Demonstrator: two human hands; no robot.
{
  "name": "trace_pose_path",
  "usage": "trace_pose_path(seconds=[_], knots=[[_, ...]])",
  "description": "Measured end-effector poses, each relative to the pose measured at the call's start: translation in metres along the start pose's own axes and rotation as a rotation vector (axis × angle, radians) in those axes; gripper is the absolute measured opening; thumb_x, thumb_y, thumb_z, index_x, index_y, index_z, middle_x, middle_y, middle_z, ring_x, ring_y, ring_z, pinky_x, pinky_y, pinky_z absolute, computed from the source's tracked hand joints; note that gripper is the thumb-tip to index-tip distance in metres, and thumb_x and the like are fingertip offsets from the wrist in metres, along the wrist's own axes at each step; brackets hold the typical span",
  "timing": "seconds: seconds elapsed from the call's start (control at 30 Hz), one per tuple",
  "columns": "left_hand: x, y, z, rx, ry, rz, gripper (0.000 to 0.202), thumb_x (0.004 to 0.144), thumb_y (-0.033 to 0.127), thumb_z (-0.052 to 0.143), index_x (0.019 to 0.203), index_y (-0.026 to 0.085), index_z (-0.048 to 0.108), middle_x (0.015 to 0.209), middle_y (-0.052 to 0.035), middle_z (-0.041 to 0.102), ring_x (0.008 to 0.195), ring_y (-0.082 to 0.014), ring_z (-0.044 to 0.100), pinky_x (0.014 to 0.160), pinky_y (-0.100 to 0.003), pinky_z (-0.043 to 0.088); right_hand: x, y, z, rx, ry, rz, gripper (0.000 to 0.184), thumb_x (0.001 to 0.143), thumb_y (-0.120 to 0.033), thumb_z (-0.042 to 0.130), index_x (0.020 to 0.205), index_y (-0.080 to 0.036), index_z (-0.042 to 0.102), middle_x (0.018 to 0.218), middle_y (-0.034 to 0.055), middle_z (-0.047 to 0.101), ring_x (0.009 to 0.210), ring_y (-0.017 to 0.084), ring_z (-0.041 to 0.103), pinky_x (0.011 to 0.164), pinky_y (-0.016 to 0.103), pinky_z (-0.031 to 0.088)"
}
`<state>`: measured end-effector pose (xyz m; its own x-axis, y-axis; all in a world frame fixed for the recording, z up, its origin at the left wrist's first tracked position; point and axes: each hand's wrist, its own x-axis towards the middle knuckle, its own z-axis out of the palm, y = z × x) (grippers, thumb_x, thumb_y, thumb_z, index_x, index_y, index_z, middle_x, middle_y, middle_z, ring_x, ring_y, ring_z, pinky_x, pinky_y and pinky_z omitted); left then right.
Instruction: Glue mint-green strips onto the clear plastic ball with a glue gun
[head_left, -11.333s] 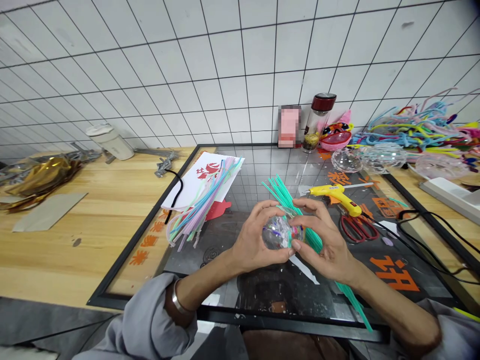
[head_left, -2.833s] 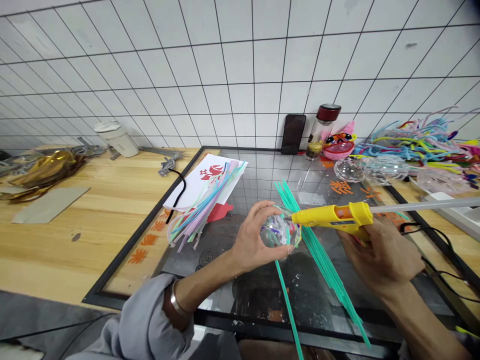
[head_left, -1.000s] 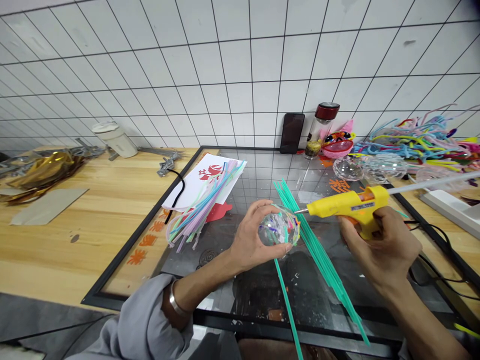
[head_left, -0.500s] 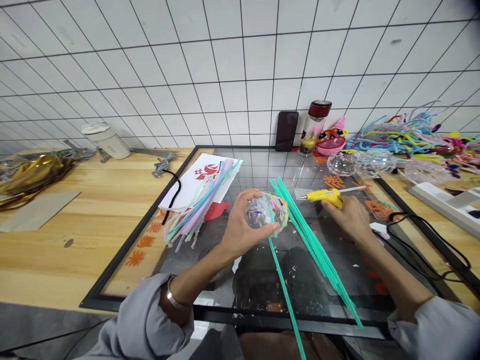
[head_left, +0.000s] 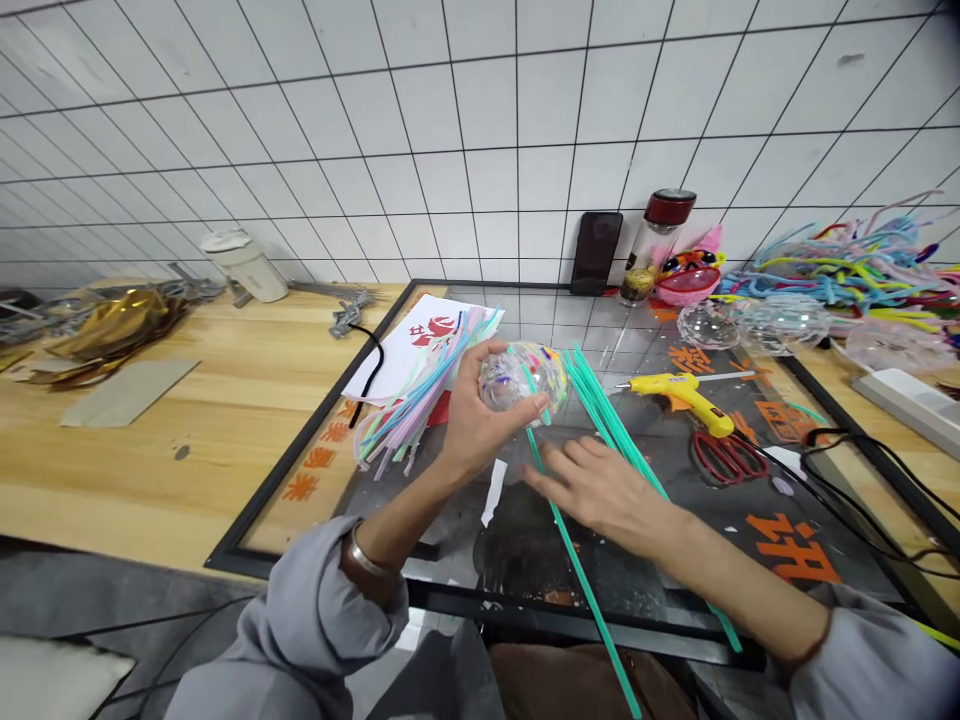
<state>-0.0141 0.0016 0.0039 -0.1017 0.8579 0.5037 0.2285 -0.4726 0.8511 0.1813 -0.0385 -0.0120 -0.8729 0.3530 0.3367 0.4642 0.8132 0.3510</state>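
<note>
My left hand (head_left: 472, 425) is closed round a clear plastic ball (head_left: 517, 375) with coloured bits inside, lifted above the glass-topped mat (head_left: 660, 570). A teal stick (head_left: 581, 585) runs down from the ball toward the near edge. My right hand (head_left: 604, 490) hovers open just below the ball, fingers stretched toward that stick, holding nothing. The yellow glue gun (head_left: 679, 388) lies on the mat to the right, apart from both hands. A bundle of teal sticks (head_left: 611, 425) lies between the ball and the gun.
Red scissors (head_left: 724, 458) and black cables (head_left: 855, 480) lie right of the gun. Pastel sticks (head_left: 416, 400) rest on white paper (head_left: 409, 345) at left. Clear half-shells (head_left: 750, 322), pipe cleaners (head_left: 847, 260), a jar (head_left: 656, 240) and a phone (head_left: 598, 252) stand at the back.
My right hand set the glue gun down on the mat and came back left, open, under the ball. My left hand kept the ball and lifted it slightly.
</note>
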Motion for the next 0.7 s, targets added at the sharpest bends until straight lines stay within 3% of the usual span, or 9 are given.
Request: trace_pose_path(seconds=[0.07,0.13,0.23,0.4,0.47,0.53,0.6,0.7], knots=[[-0.001,-0.001,0.001,-0.012,-0.018,-0.008,0.058,0.066,0.033,0.08,0.117,0.024,0.053,0.119,-0.0041,0.056,0.111,-0.0229,0.057,0.097,-0.036,0.047,0.009,-0.008,0.008,0.023,-0.073,-0.039,0.033,0.095,-0.01,0.05,0.125,-0.016,0.062,0.12,0.0142,0.069,0.081,0.02,0.062,0.071,0.034,0.05],[-0.001,-0.001,0.001,-0.029,-0.027,-0.024,0.06,0.066,0.033,0.08,0.118,0.024,0.052,0.119,-0.0048,0.056,0.111,-0.0234,0.057,0.096,-0.037,0.047,0.012,-0.007,0.016,0.047,-0.119,-0.057,0.023,0.095,-0.009,0.051,0.111,-0.012,0.066,0.128,0.018,0.066,0.086,0.021,0.064,0.072,0.035,0.054],[-0.002,0.001,0.002,-0.024,-0.026,-0.04,0.061,0.065,0.034,0.081,0.117,0.023,0.052,0.119,-0.005,0.057,0.111,-0.024,0.057,0.095,-0.037,0.048,0.01,0.002,0.025,0.069,-0.122,-0.065,0.016,0.095,-0.009,0.05,0.094,-0.013,0.065,0.124,0.0193,0.068,0.091,0.022,0.067,0.074,0.035,0.058],[-0.003,0.002,0.003,-0.031,-0.03,-0.058,0.061,0.066,0.035,0.08,0.119,0.024,0.052,0.12,-0.0055,0.057,0.108,-0.0233,0.059,0.09,-0.036,0.051,-0.015,0.025,0.027,0.127,-0.011,-0.002,0.024,0.099,-0.009,0.039,0.103,-0.015,0.062,0.118,0.0155,0.071,0.102,0.02,0.069,0.083,0.034,0.06],[-0.003,0.002,0.003,-0.045,-0.031,-0.081,0.061,0.066,0.036,0.08,0.119,0.024,0.052,0.121,-0.006,0.057,0.105,-0.0227,0.06,0.087,-0.035,0.052,-0.029,0.041,0.023,0.306,0.296,0.259,0.028,0.097,-0.006,0.037,0.111,-0.016,0.059,0.112,0.0128,0.073,0.106,0.019,0.07,0.087,0.034,0.06],[-0.003,0.001,0.003,-0.029,-0.031,-0.077,0.061,0.066,0.036,0.081,0.119,0.024,0.053,0.123,-0.0064,0.056,0.108,-0.0237,0.06,0.091,-0.038,0.052,-0.04,0.058,0.016,0.338,0.411,0.425,0.024,0.097,-0.011,0.044,0.117,-0.017,0.056,0.108,0.0131,0.073,0.096,0.021,0.074,0.079,0.036,0.062],[-0.004,0.0,0.005,0.004,-0.034,-0.036,0.06,0.065,0.035,0.082,0.117,0.023,0.054,0.127,-0.0076,0.055,0.119,-0.0268,0.057,0.102,-0.044,0.047,-0.044,0.071,0.006,0.589,0.699,0.743,0.013,0.095,-0.017,0.052,0.106,-0.021,0.057,0.1,0.0084,0.075,0.081,0.02,0.075,0.071,0.036,0.062],[-0.007,-0.001,0.007,0.036,-0.063,0.012,0.058,0.065,0.031,0.082,0.115,0.023,0.054,0.138,-0.0099,0.052,0.134,-0.0303,0.048,0.114,-0.051,0.037,-0.037,0.072,-0.013,0.843,1.1,0.937,0.008,0.089,-0.02,0.062,0.092,-0.024,0.056,0.089,0.0044,0.074,0.074,0.023,0.075,0.068,0.041,0.062]])
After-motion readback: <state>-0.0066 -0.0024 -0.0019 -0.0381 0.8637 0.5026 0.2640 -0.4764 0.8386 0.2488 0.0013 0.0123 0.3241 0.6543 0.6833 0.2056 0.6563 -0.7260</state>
